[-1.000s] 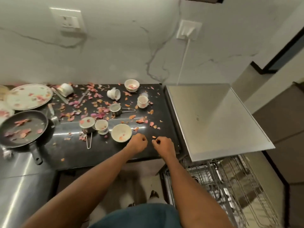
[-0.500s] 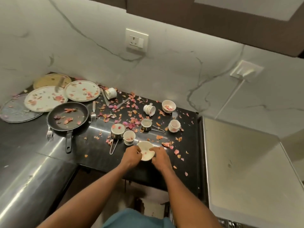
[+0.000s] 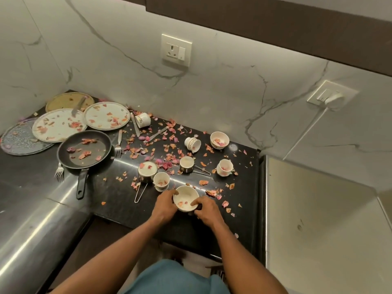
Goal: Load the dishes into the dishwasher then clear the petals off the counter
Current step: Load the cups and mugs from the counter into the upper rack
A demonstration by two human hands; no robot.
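Both hands hold a small white bowl at the near edge of the black counter, tilted so its opening faces up toward the camera, with a few petals lying inside. The left hand curls around the bowl's left side, and the right hand grips its right side with the thumb hooked over the rim into the bowl. Just beyond the hands, to the far left, stand a small cup and a steel measuring cup with a wire handle. Pink and orange petals are scattered across the counter around more cups farther back and to the right. At the far left lie a black frying pan, several plates and forks. The dishwasher top is at the right.
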